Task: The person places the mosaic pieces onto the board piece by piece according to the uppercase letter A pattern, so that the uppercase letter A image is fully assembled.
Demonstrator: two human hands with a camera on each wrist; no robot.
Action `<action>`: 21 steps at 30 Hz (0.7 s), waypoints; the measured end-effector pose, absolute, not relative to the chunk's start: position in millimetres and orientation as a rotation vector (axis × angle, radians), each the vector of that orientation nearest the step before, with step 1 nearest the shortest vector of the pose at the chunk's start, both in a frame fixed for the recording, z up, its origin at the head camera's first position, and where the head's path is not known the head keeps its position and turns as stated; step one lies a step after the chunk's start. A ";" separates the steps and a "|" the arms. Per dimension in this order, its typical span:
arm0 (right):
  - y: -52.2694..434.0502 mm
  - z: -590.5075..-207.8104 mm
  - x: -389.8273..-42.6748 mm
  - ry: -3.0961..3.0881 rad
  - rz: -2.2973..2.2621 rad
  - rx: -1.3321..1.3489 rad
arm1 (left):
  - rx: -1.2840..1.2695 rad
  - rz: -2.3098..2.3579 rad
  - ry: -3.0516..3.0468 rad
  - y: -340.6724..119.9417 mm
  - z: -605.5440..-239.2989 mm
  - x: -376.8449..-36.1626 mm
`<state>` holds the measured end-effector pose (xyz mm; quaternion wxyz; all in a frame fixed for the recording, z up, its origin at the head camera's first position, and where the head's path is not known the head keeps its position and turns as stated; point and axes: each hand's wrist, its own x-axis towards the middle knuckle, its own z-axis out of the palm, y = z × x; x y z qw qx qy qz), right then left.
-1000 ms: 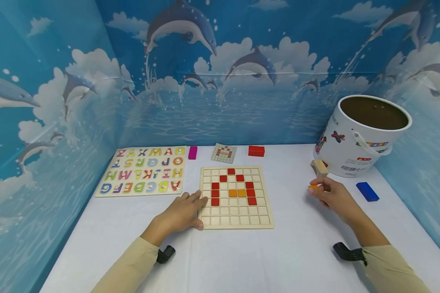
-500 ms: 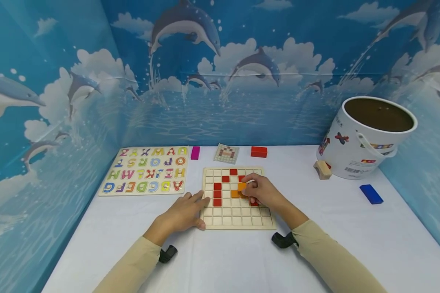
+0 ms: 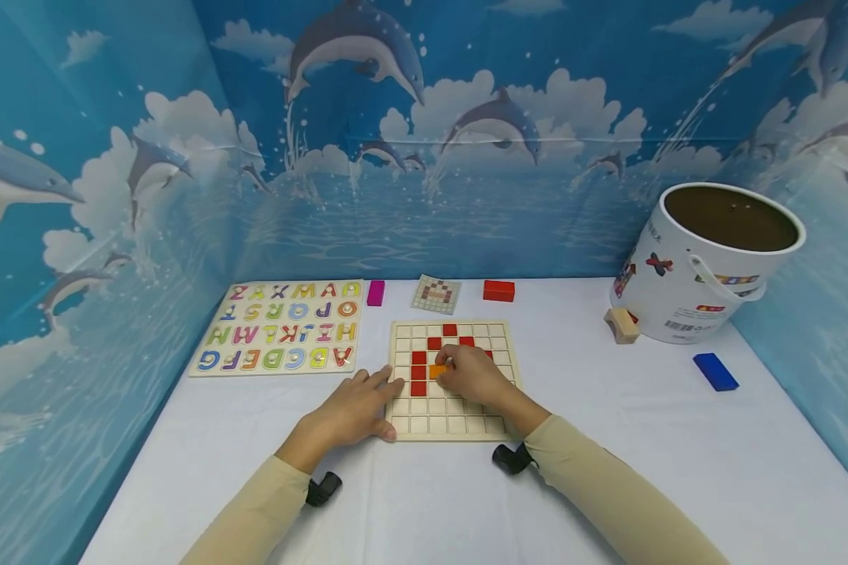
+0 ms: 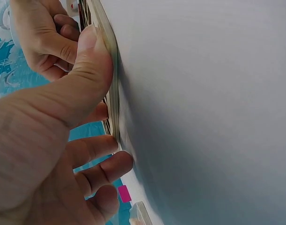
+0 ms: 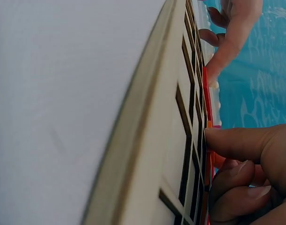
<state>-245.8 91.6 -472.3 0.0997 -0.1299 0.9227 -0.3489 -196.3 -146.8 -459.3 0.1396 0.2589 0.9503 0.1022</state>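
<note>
Two hands on one wooden grid board [image 3: 455, 420] in the middle of the white table [image 3: 608, 471]. Left hand [image 3: 349, 408] flat and loose, pressing the board's left edge, likely to stop any sliding. Right hand [image 3: 469, 377] pinching a small orange square [image 3: 437, 371], low over the red squares [image 3: 418, 373], beside an open slot.

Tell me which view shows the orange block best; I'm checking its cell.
The head view: the orange block lies on the grid board at the right hand fingertips. The right wrist view shows an edge-on sliver; the left wrist view shows none.
</note>
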 end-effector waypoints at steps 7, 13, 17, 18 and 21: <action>96.0 -471.0 -242.8 2.757 -0.977 -0.457 | 0.744 0.292 2.744 -146.9 -460.4 -196.3; 105.2 -466.8 -238.6 2.706 -0.967 -0.543 | 0.726 0.277 2.746 -148.3 -461.1 -196.5; 115.1 -463.8 -240.2 2.635 -1.035 -0.586 | 0.730 0.275 2.747 -149.0 -460.7 -196.6; 118.4 -462.8 -241.2 2.622 -1.063 -0.585 | 0.730 0.273 2.748 -149.2 -460.7 -196.6; 131.1 -459.7 -245.3 2.599 -1.125 -0.570 | 0.718 0.269 2.752 -150.6 -461.1 -196.9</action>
